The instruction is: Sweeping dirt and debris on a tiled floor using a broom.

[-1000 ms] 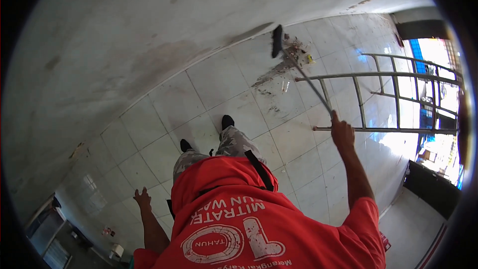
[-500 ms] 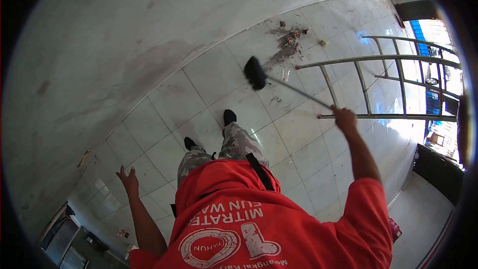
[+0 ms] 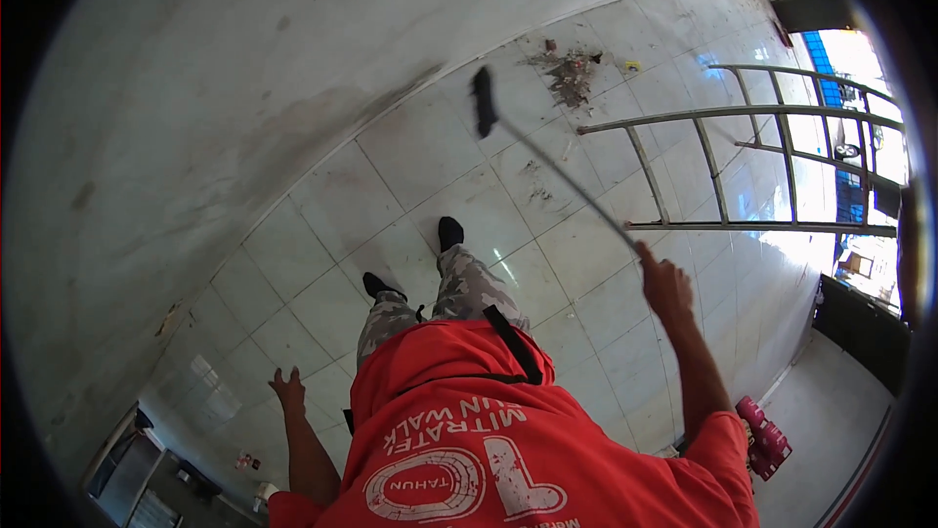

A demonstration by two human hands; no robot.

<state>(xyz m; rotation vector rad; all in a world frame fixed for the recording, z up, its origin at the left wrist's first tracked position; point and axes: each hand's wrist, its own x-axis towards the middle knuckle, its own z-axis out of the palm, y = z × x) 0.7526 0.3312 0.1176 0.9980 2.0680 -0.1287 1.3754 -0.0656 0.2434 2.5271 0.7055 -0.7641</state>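
My right hand (image 3: 666, 286) is wrapped round the end of a broom's long grey handle, out ahead on the right. The broom (image 3: 486, 103) reaches forward and left, its black head slightly smeared by motion near the foot of the wall. Whether the bristles touch the tiles I cannot tell. Just right of the broom head lies a pile of dirt and debris (image 3: 570, 77) on the floor. My left hand (image 3: 287, 389) hangs out at my left side with its fingers apart, holding nothing.
A metal ladder-like frame (image 3: 718, 176) stands at the right, near a bright doorway (image 3: 874, 176). A stained wall (image 3: 195, 118) runs along the left. Small crumbs (image 3: 535, 186) and a yellow scrap (image 3: 632, 67) lie on the tiled floor (image 3: 430, 162). Red packages (image 3: 765, 438) sit at the lower right.
The broom head has swung forward and a little left, toward the wall. My right hand has come slightly nearer to me, and my left hand has moved in toward my body and lower.
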